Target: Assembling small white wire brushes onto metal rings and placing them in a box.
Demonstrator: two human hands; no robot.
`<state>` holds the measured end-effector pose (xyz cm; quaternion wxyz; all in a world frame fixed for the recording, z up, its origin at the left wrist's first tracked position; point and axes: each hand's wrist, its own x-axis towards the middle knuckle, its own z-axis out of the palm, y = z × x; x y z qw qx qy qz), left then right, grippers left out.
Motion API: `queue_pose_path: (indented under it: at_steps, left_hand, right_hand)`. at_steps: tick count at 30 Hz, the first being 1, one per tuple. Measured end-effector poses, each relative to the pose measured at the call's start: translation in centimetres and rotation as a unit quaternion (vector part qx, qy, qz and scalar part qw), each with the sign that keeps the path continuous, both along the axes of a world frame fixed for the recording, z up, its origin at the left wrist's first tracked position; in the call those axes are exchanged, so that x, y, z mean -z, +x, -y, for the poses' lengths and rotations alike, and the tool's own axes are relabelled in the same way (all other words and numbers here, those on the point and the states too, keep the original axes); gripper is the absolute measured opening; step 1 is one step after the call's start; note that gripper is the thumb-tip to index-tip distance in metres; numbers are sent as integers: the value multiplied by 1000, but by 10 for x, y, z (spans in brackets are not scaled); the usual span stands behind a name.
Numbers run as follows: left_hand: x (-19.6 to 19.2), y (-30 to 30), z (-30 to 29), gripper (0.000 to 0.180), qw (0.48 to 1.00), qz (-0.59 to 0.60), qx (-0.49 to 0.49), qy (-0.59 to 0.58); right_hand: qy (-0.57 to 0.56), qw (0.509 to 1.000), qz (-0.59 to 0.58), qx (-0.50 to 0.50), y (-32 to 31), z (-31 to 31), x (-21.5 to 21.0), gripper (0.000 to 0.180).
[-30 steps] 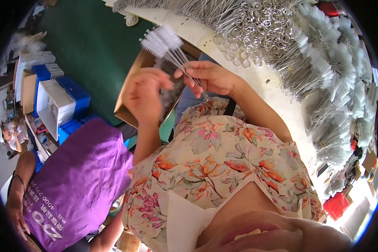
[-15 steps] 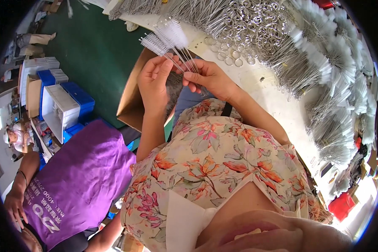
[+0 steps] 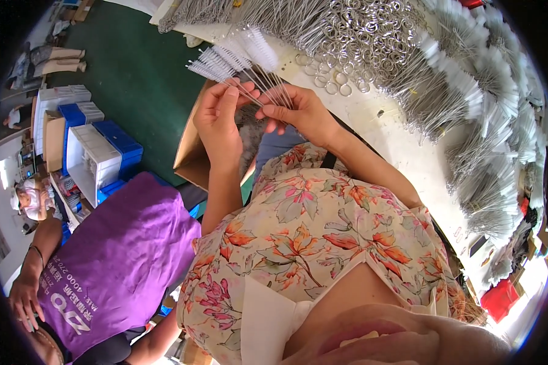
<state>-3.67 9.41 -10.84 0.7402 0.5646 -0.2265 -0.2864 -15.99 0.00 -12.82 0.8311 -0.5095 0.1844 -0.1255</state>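
Note:
Between my hands is a fan of several straw brushes [image 3: 220,61], with white bristle heads pointing up and away from me and thin metal wire stems. My left hand [image 3: 221,112] pinches stems on the left side between thumb and fingers. My right hand [image 3: 301,115] is closed around the lower stems of the bunch, its thumb pressed on top. The two hands are close together, fingertips nearly meeting. The stems' lower ends are partly hidden by my right fingers. Beneath the hands stands an open cardboard box [image 3: 189,149], with greyish contents partly showing.
On the white table [image 3: 402,155] lie a heap of metal split rings [image 3: 371,36], loose rings beside it, and large piles of wire-stemmed brushes [image 3: 481,140]. At left, a person in a purple apron [image 3: 122,255] sits close by. Blue and white crates [image 3: 94,155] stand beyond on the green floor.
The brushes have spread into a wider fan, with some bristle heads shifted left. My left fingers have moved slightly along the stems; my right hand stays around the bunch.

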Motion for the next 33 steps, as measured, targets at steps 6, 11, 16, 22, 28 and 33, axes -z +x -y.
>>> queue_pose_path:
  at_steps: [6, 11, 16, 22, 28, 33]
  left_hand:
    - [4, 9, -5, 16, 997, -70, 13, -18]
    - [-1, 9, -10, 19, 970, 183, -18, 161]
    - [-1, 10, -14, 19, 995, 18, 93, -10]
    - [6, 14, -17, 16, 994, 81, 64, 31]
    - [3, 18, -25, 16, 998, -19, 60, 8]
    - [7, 26, -33, 15, 995, -68, 65, 19]
  right_hand:
    - [150, 987, 54, -27, -3, -2, 2, 20]
    - [264, 957, 73, -92, -3, -2, 9, 19]
    - [178, 982, 22, -54, 0, -6, 10, 17]
    - [-15, 1000, -8, 12, 2, -8, 7, 17]
    - [68, 996, -19, -62, 2, -9, -2, 21]
    - [191, 978, -8, -84, 6, -13, -4, 20]
